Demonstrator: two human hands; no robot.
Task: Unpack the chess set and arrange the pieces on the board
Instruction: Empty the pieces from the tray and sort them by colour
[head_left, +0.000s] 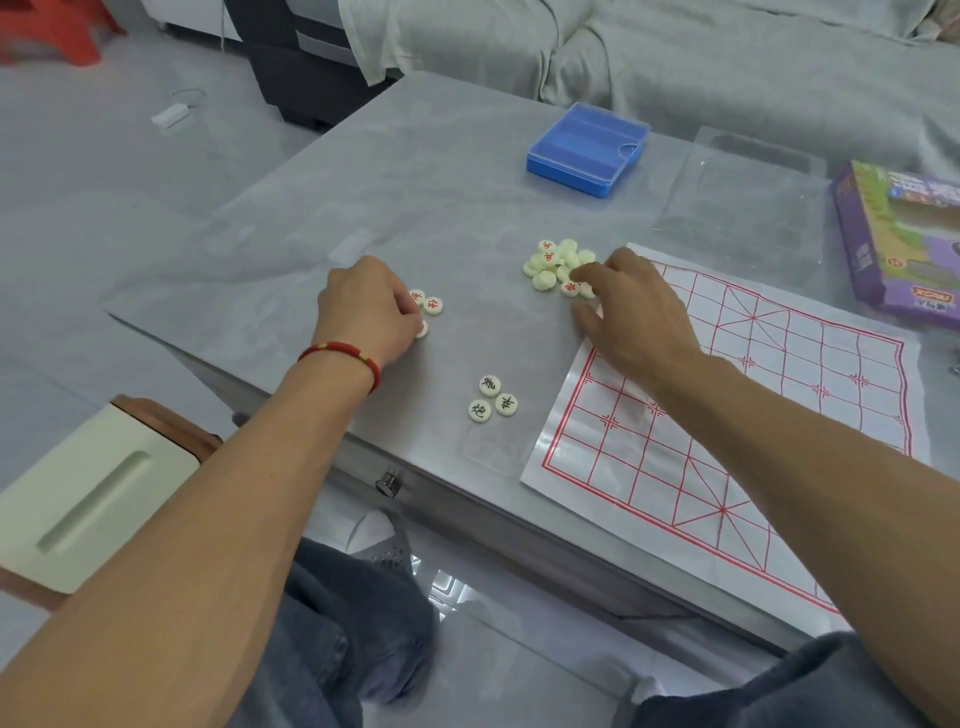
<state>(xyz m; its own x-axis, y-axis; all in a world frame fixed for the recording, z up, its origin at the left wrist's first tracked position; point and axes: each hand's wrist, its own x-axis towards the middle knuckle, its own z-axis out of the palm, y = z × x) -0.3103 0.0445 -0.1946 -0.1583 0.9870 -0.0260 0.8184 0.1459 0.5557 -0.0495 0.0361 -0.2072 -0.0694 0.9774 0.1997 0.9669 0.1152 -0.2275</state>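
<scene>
Grey bench (415, 197) fills most of the view, with a sofa under a pale cover (675, 47) along its far side. On the right of the bench lies the paper board (779, 395), white with a red grid, no pieces on it, its near left part crossed by the right forearm. Far right, a purple game box (893, 244) sits at the bench edge, and beside it a clear plastic lid (737, 182) lies flat. Further left on the far part stands the blue plastic case (587, 150). Near left, off the bench, is a cream bin lid (88, 499).

The right hand (634, 306) rests at the far left corner of the board, its grip curled with fingertips touching the heap of cream pieces (556, 262) just left of the board; whether it pinches one I cannot tell. The left hand (363, 306), a red bracelet (343, 356) on its wrist, is well left of the heap, its grip curled over a small cluster of red-marked pieces (432, 305); one piece peeps out at its fingertips. Three black-marked pieces (491, 399) lie together near the board's left edge, between the two forearms.
</scene>
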